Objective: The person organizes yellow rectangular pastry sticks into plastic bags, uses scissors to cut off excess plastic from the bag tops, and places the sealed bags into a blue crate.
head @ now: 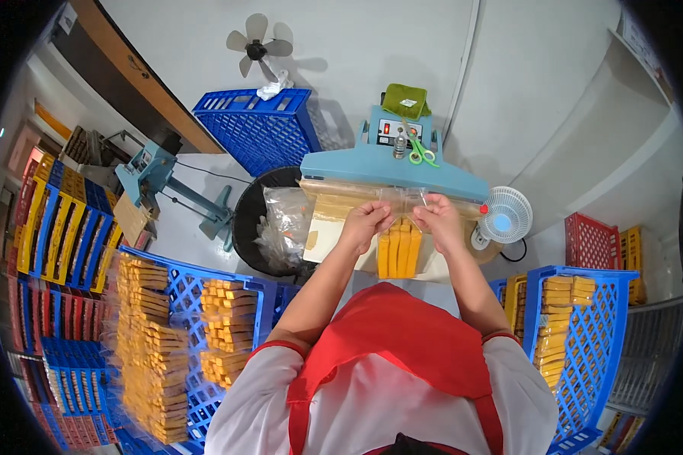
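Ahead of me, my left hand point(367, 223) and my right hand point(437, 220) each pinch one side of the open end of a clear plastic bag point(403, 199). Several yellow-orange sticks of food point(399, 250) lie side by side in the bag, towards my body. The bag's empty end reaches to the front edge of a blue foot-pedal type impulse sealer point(395, 166). Green-handled scissors point(422, 153), a small metal-and-glass item and a folded green cloth point(405, 101) rest on top of the sealer.
A black bin point(245, 227) with plastic bags stands left of the sealer, a small white fan point(505, 215) right. Blue crates hold bagged yellow sticks at left point(151, 352) and right point(552, 335). A second sealer point(159, 165) stands further left, near stacked crates point(62, 227).
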`<state>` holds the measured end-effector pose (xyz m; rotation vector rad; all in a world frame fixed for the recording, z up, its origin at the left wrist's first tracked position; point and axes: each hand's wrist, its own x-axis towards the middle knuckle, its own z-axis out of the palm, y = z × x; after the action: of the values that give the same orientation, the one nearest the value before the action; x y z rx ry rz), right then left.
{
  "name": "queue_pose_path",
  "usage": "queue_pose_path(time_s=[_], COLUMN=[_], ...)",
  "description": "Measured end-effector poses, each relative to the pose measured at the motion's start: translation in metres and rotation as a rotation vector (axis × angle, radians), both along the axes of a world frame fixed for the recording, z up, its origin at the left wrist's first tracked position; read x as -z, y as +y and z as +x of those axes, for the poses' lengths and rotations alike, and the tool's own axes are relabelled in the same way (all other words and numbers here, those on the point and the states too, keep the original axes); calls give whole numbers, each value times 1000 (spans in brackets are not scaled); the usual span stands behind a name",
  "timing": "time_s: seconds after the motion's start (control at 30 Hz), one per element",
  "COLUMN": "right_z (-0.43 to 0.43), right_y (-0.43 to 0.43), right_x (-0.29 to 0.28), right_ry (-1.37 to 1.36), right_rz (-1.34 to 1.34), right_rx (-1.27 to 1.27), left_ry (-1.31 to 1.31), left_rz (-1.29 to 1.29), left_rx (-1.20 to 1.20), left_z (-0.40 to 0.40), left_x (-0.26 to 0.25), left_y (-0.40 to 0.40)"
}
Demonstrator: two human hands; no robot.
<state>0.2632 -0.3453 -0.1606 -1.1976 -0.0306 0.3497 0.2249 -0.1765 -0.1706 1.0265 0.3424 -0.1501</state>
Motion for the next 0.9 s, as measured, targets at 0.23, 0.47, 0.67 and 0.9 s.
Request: queue_pose_path(time_s=[0.23,0.47,0.67,0.9], right_z=[2,3,6,24], right_y=[-21,-20,-18,-23], right_x=[18,27,31,59], right_ry=[20,3,-14,198], right_rz=[-96,-127,-183,-245], right_rx=[-20,19,-247,-230], left_ry=[-279,-403,-205,-35], left_rz=[378,241,417,472], left_rx=[-19,140,484,459], left_z=[-7,-2,17,22], left_x=[16,22,-1,39], left_y=[-7,1,8,14])
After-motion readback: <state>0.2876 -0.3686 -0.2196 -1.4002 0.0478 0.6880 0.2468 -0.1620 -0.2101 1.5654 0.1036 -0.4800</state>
